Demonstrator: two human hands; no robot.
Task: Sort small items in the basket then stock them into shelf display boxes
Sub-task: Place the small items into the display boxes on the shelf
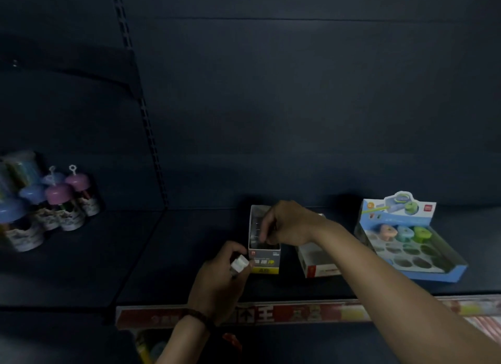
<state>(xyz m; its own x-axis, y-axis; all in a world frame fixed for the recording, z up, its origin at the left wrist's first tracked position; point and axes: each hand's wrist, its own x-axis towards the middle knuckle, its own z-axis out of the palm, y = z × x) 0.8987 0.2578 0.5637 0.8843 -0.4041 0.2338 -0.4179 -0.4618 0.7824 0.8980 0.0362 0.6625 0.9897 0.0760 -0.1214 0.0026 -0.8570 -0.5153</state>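
White eraser (239,264), perhaps, in left hand (219,277); right hand (287,224) in box (264,262)

Dim, underexposed and soft — wide-angle bending at the edges

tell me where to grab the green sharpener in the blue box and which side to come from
I'd pinch the green sharpener by its raised top, from above and in front. It sits in a back-row recess of the blue box, so only its upper part stands free. The box's card rises behind it and the teal sharpener crowds its left; the front wall is low.
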